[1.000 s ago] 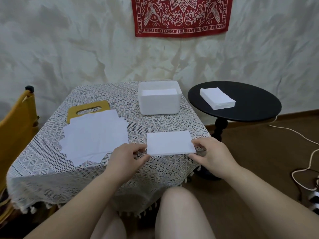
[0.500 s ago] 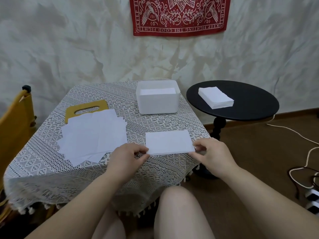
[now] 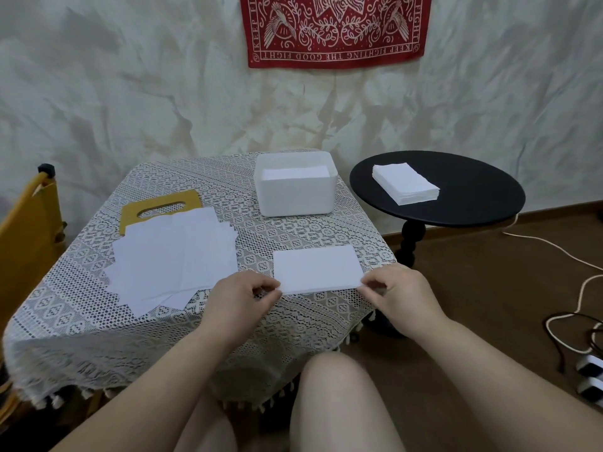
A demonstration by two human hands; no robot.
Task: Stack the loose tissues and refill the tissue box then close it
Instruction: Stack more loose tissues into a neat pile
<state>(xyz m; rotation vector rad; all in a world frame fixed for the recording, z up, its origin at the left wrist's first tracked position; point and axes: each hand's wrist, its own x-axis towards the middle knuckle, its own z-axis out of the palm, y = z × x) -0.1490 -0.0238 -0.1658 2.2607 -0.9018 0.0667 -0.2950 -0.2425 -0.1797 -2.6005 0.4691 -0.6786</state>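
While small tissue stack point(image 3: 317, 268) lies near front edge of surface point(image 3: 98, 324), my left hand point(image 3: 241, 296) pinches its left corner, my right hand point(image 3: 396, 290) pinches its right corner. Loose tissues point(image 3: 173, 256) spread at left side, partly over yellow lid point(image 3: 160, 205). Open tissue box point(image 3: 295, 187) sits at back edge.

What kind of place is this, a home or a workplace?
Most likely a room in a home. A red printed cloth hangs on the wall, a lace tablecloth covers the table, and a small round black side table stands beside it on a brown floor.
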